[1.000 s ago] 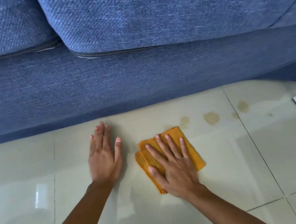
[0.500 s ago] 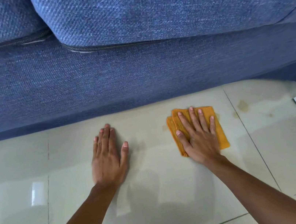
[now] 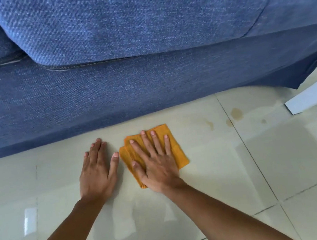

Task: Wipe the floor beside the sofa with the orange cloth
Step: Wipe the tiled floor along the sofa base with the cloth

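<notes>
Pressing the orange cloth (image 3: 176,154) flat with the spread right hand (image 3: 156,167), left hand (image 3: 97,174) lying open on the floor (image 3: 283,162) beside it. Working near the sofa (image 3: 108,90) base edge. Leaving brown stains (image 3: 236,113) rightward, near a white object (image 3: 314,94).

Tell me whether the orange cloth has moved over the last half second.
Yes. The orange cloth slid left under the right hand, away from the tile seam and toward the left hand.

Orange cloth (image 3: 175,150) — blue sofa (image 3: 127,79)
</notes>
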Tool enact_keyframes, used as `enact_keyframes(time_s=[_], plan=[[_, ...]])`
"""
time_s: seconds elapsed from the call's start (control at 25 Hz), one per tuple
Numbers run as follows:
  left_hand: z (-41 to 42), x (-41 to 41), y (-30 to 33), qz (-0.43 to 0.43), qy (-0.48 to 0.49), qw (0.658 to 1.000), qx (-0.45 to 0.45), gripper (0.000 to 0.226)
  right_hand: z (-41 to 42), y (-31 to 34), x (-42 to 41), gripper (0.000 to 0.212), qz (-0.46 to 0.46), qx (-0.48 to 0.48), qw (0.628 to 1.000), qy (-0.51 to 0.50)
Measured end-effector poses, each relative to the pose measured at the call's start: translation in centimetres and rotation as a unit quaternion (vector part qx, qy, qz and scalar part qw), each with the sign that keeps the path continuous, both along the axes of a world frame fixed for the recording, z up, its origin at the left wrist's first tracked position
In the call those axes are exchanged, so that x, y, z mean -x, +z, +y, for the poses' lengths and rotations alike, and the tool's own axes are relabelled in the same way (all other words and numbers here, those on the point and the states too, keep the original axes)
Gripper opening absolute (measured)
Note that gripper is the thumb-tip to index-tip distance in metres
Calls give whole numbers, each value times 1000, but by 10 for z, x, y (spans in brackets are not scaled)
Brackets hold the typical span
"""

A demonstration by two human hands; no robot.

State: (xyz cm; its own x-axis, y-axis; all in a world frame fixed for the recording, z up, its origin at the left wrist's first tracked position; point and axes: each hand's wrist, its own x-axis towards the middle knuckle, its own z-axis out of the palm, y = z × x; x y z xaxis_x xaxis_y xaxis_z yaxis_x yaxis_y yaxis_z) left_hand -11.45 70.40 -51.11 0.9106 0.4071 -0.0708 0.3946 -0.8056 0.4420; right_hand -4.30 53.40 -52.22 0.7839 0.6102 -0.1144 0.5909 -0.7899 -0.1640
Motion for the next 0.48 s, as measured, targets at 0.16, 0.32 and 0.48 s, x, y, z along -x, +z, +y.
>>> enact_keyframes(time_s=[0.16, 0.32, 0.48], plan=[[-24, -11, 13, 5, -20, 1000, -20, 85, -47, 1, 14, 64, 1, -16, 1000, 11], [-65, -38, 11, -6, -24, 1000, 1, 82, -107, -1, 11, 65, -10, -1, 999, -52], [-91, -58, 4, -16, -23, 1000, 0, 79, -144, -2, -9, 65, -15, 24, 992, -125]])
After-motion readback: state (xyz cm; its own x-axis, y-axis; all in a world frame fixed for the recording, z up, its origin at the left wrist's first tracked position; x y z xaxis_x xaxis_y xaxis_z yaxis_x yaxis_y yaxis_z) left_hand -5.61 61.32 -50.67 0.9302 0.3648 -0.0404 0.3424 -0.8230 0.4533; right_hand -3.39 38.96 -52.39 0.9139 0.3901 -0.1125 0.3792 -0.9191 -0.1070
